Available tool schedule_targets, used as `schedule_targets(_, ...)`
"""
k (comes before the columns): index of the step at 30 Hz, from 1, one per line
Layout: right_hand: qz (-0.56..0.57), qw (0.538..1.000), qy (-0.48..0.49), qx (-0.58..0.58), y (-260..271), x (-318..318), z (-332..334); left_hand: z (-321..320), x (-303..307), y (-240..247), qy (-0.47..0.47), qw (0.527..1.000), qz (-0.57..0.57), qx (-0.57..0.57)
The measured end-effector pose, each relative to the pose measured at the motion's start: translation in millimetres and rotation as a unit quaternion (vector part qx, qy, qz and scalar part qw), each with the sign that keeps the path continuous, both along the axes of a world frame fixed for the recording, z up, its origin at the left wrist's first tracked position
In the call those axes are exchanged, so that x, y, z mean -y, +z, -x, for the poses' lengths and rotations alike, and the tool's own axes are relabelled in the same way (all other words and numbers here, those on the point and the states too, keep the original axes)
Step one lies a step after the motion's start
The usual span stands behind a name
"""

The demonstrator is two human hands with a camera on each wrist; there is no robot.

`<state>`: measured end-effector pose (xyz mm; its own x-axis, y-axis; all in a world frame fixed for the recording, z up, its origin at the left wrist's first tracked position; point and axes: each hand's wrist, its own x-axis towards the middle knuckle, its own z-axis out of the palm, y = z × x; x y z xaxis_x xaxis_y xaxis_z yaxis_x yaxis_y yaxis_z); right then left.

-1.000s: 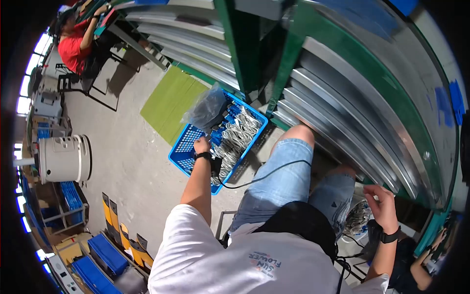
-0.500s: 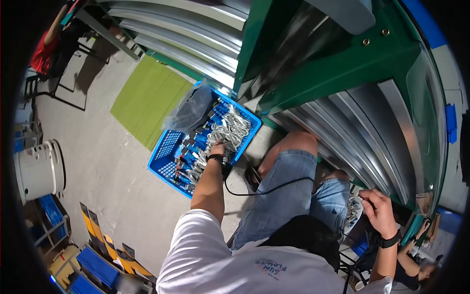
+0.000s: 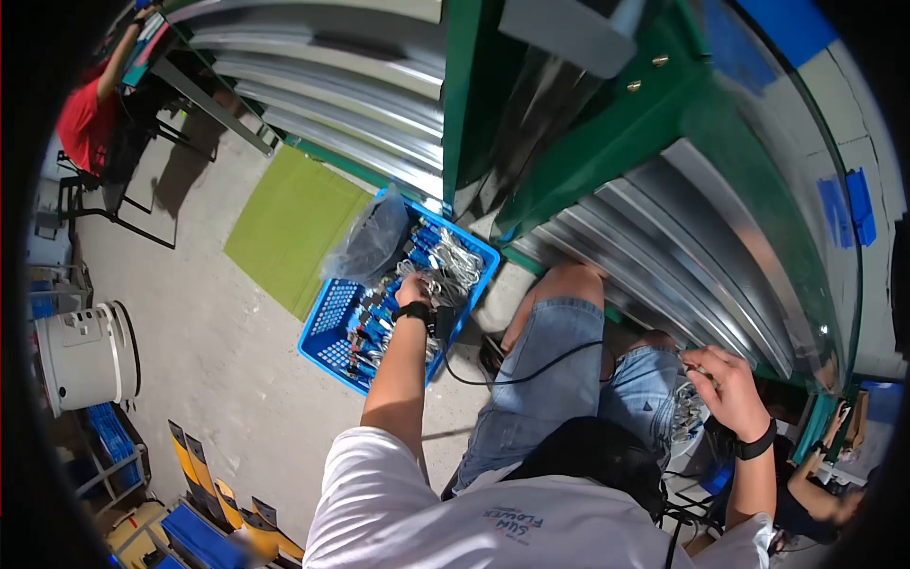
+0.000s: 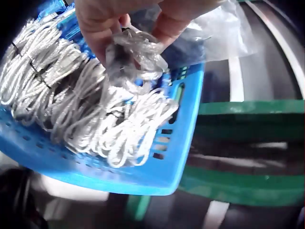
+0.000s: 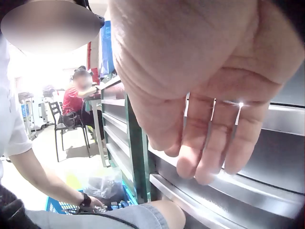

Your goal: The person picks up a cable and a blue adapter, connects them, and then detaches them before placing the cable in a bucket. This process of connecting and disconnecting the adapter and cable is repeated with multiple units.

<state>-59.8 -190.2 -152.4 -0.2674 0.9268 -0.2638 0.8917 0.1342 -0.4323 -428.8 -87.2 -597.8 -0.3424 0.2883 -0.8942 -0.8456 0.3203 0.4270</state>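
My left hand [image 3: 411,288] is inside a blue plastic basket [image 3: 318,332] on the floor. In the left wrist view, its thumb and fingers pinch a coiled grey-white cable bundle [image 4: 138,59], blurred, above other bundles. Rows of tied pale cables [image 4: 71,95] with blue ends fill that side of the basket. A clear plastic bag [image 3: 368,242] with something dark inside lies over the basket's far edge. My right hand [image 3: 725,384] hangs over my right knee, its fingers loosely bent and holding nothing. The right wrist view shows its palm and relaxed fingers.
Green-framed metal shelving [image 3: 654,256] stands close ahead and to the right. A green mat [image 3: 294,228] lies beyond the basket. A container of cables [image 3: 687,412] stands by my right knee. A black cord [image 3: 531,375] crosses my left leg. A person in red [image 3: 85,123] sits at far left.
My left hand has moved from the basket's left side towards the cables and now grips a bundle. The head view has shifted and turned. The right hand stays near the right knee.
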Motion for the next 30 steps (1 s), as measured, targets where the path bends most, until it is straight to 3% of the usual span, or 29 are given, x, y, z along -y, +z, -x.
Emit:
schedule_targets(1,-0.014,1.000,0.025,0.003,3,-1,-2,7,-7,-24,0.020,0.990,-0.090,0.104)
schedule_targets(2,-0.026,0.999,0.024,-0.002,6,-2,-2,-2,-8,34,0.030,0.985,-0.127,0.110)
schedule_targets(4,-0.046,0.997,0.066,-0.021,12,-3,-5,-13,-9,89,0.033,0.971,-0.212,0.107)
schedule_targets(7,-0.099,0.989,0.104,-0.047,17,3,-20,-48,9,200,0.004,0.933,-0.360,0.018)
schedule_targets(9,-0.121,0.981,0.142,-0.051,33,8,-30,-84,30,286,-0.028,0.895,-0.421,-0.145)
schedule_targets(14,-0.178,0.966,0.143,-0.121,80,36,-65,-155,70,423,-0.177,0.702,-0.645,-0.246)
schedule_targets(17,-0.251,0.933,0.149,-0.208,109,52,-84,-195,72,471,-0.321,0.535,-0.738,-0.255)
schedule_targets(18,-0.278,0.923,0.164,-0.209,122,54,-93,-214,73,486,-0.352,0.498,-0.755,-0.241)
schedule_targets(20,-0.277,0.907,0.097,-0.303,146,61,-99,-254,77,514,-0.426,0.439,-0.758,-0.226)
schedule_targets(22,-0.227,0.865,0.059,-0.443,150,56,-106,-294,82,544,-0.483,0.371,-0.765,-0.209)
schedule_targets(24,-0.243,0.789,0.015,-0.564,154,53,-114,-331,77,555,-0.505,0.311,-0.771,-0.230)
schedule_targets(28,-0.273,0.760,-0.091,-0.583,169,40,-158,-382,60,582,-0.567,0.261,-0.752,-0.212)
schedule_targets(29,-0.311,0.768,-0.095,-0.552,172,35,-167,-389,54,586,-0.616,0.330,-0.699,-0.151)
schedule_targets(30,-0.346,0.774,-0.100,-0.521,174,29,-177,-401,42,587,-0.580,0.333,-0.730,-0.144)
